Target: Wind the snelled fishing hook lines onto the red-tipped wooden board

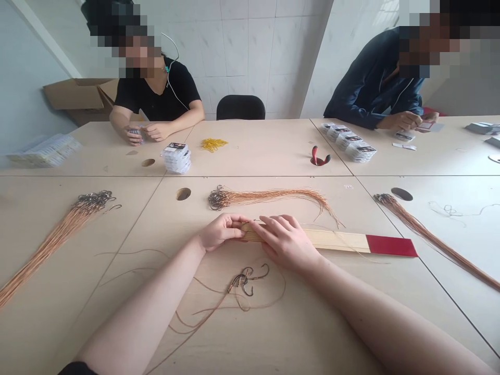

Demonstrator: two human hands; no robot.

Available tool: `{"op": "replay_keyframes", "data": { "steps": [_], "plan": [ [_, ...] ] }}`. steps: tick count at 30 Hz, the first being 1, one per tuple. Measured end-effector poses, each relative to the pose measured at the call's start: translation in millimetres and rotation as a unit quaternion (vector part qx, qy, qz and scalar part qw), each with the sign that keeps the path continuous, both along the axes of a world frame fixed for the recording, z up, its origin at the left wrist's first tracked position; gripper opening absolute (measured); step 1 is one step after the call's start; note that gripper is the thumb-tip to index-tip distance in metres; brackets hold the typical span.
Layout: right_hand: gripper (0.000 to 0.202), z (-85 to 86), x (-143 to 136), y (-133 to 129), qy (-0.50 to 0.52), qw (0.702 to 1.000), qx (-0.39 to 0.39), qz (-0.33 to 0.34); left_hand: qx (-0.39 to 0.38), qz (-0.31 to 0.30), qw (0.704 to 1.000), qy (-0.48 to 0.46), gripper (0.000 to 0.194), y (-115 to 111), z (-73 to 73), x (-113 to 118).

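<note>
grip: left hand [222,233], right hand [289,244] holding wooden strip [339,240]
bundles [269,197]: three lying gathered, likely done
loose hooks [234,283]: lying toward near desk [297,338] edge, likely pending

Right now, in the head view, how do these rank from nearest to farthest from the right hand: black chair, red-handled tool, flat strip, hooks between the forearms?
From the right hand:
1. Flat strip: under the fingers, touching.
2. Hooks: on the table, nearer the wearer.
3. Red-handled tool: across the table.
4. Black chair: beyond the far edge.
</note>
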State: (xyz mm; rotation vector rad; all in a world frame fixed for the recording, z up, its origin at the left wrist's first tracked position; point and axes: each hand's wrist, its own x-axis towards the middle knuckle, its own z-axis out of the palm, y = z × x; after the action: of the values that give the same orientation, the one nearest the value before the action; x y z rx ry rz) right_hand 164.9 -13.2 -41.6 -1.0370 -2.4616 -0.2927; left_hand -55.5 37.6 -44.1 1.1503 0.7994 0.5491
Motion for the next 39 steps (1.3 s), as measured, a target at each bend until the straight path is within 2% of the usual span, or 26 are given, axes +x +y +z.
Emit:
{"op": "replay_keyframes", "data": {
  "steps": [5,12,17,26,32,39],
  "plan": [
    [0.051,-4.3,4,2,0.039,0.998,0.034,0.036,-0.017,-0.044,0.999,-0.022,0.033,-1,1.9,-1],
    [0.042,0.6,9,8,-0.018,0.994,-0.050,0.098,0.032,-0.077,0.996,0.012,0.030,0,4.3,0],
    [0.042,-1.3,11,9,-0.015,0.993,-0.062,0.098,0.031,-0.089,0.996,0.006,0.031,-1,5.0,-1],
    [0.038,-4.9,7,7,0.020,0.996,-0.022,0.086,0.026,-0.131,0.991,0.006,0.042,0,7.4,1],
    [0.037,-5.6,7,8,0.032,0.997,-0.001,0.069,0.033,-0.125,0.992,-0.012,0.040,-1,4.7,2],
    [0.037,-5.7,6,7,0.035,0.998,-0.019,0.056,0.040,-0.129,0.991,-0.006,0.033,0,4.0,2]
  ]
}}
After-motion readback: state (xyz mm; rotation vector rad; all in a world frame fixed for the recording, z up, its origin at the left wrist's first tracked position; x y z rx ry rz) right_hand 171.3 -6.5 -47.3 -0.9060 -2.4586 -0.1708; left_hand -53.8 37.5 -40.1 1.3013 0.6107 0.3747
